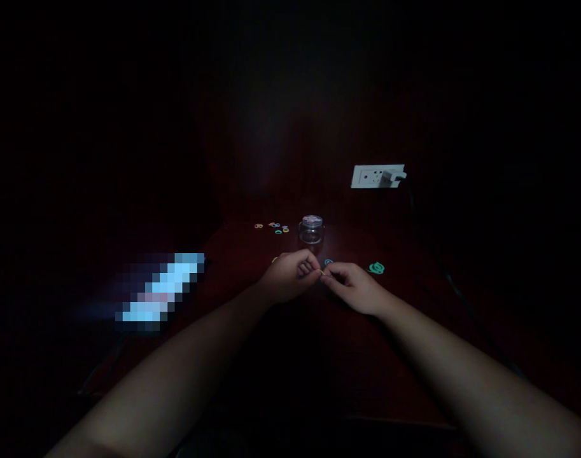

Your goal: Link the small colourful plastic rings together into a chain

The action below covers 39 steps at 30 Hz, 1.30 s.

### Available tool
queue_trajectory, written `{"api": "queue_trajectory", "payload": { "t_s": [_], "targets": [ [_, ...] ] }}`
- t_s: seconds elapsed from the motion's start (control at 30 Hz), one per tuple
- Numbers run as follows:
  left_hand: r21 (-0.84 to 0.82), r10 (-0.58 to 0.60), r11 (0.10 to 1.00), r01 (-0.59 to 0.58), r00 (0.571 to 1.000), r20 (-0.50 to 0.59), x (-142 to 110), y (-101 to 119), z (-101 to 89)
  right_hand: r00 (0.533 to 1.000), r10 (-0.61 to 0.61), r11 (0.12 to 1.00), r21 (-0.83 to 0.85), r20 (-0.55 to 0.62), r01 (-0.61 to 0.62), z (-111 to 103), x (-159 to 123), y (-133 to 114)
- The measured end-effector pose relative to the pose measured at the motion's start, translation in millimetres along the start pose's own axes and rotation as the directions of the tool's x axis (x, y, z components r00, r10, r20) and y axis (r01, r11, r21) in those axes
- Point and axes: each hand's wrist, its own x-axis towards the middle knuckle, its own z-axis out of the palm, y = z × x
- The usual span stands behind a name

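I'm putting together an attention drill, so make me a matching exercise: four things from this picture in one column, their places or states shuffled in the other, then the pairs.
Things:
1. Jar
2. Wall socket
3. Green loops
4. Thin yellow piece

Places or states:
A. Pinched between the left hand and the right hand
B. On the table, to the right of both hands
C. Has a plug in it
D. Upright beyond the hands, lid on

Right pairs: 1-D, 2-C, 3-B, 4-A
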Motion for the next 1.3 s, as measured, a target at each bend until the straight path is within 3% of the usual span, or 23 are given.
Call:
{"api": "queue_trajectory", "payload": {
  "t_s": [0.37,0.57,1.0,1.3],
  "targets": [
    [-0.004,0.015,1.0,-0.015,1.0,0.0,2.6,0.3,-3.2,0.999,-0.034,0.998,0.043,-0.014,0.035,-2.2,0.3,-4.9],
    [-0.017,0.012,1.0,-0.012,1.0,0.024,1.3,-1.4,-0.9,1.0,0.005,1.0,0.022,-0.018,-0.004,-0.9,0.6,0.1],
    [0.032,0.065,0.998,-0.063,0.996,-0.061,3.0,-0.8,-2.2,0.999,-0.033,0.999,0.024,-0.014,0.033,-0.9,0.3,-1.8],
    [-0.02,0.034,0.999,-0.033,0.999,0.042,-1.3,-1.8,-1.5,0.999,0.008,0.999,0.051,-0.05,-0.005,0.7,2.6,-0.5]
  ]
}}
